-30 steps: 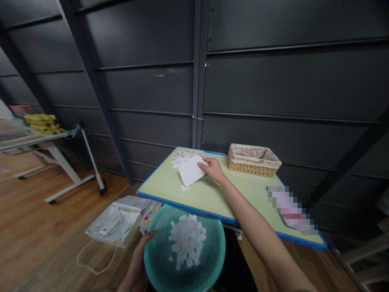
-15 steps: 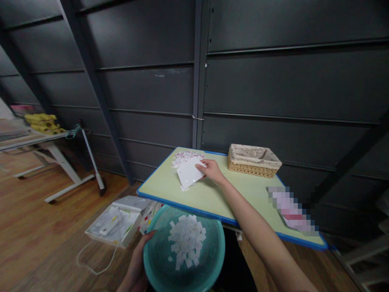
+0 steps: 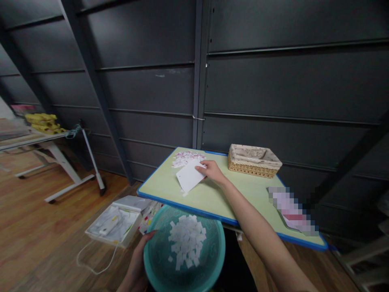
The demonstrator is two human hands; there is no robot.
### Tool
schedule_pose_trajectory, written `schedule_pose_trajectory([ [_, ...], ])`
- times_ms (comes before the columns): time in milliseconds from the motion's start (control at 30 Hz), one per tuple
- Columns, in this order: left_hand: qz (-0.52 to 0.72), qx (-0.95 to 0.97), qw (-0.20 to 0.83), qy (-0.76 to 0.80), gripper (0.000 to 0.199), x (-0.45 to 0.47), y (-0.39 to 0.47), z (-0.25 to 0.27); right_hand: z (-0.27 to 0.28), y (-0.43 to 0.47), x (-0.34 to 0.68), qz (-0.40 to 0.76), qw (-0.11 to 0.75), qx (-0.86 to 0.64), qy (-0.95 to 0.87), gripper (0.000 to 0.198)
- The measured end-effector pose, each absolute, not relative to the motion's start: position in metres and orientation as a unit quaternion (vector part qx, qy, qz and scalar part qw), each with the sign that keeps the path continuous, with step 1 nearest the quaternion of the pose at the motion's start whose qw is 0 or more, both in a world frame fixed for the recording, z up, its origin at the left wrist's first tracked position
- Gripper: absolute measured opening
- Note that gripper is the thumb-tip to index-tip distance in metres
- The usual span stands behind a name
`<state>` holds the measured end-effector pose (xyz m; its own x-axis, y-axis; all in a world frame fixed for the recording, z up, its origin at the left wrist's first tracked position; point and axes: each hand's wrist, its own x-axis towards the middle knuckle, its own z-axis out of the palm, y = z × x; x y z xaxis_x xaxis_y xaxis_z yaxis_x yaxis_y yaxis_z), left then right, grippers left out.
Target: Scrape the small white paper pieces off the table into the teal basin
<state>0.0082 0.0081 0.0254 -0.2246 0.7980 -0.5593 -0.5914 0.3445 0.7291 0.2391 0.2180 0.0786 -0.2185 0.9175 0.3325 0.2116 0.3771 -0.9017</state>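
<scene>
My right hand (image 3: 212,171) grips a flat white card (image 3: 189,176) with a small hole near one corner, held low over the yellow-green tabletop (image 3: 212,198). Behind the card lies a heap of small white and reddish paper pieces (image 3: 187,157). A few white pieces (image 3: 184,193) rest on the table by the card's lower corner. With its fingers round the rim, my left hand (image 3: 142,247) holds a teal plastic basket (image 3: 212,259) just below the table's front edge. Inside this basket is a pile of small white paper pieces (image 3: 188,241).
A wicker basket with a cloth lining (image 3: 253,162) stands at the table's back right. A pixelated flat object (image 3: 291,213) lies on the right side. An open white box (image 3: 114,223) with a cable sits on the floor at left, near another table (image 3: 33,141).
The white card has shifted slightly and tilted in my right hand near the small pieces. My left hand and the teal basket have stayed in place.
</scene>
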Motion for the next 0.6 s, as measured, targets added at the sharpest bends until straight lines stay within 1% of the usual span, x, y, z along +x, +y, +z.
schedule_pose_trajectory([
  [167,0.556,0.11,0.631,0.529,0.008,0.006,0.007,0.022,0.072,0.223,0.235,0.355,0.502,-0.405,-0.677,0.035],
  [433,0.556,0.1,0.624,0.54,0.005,0.006,0.009,0.02,0.077,0.216,0.234,0.407,0.461,-0.414,-0.671,0.034],
  [600,0.552,0.097,0.622,0.546,0.003,0.006,0.009,0.021,0.084,0.212,0.235,0.416,0.461,-0.415,-0.665,0.034],
])
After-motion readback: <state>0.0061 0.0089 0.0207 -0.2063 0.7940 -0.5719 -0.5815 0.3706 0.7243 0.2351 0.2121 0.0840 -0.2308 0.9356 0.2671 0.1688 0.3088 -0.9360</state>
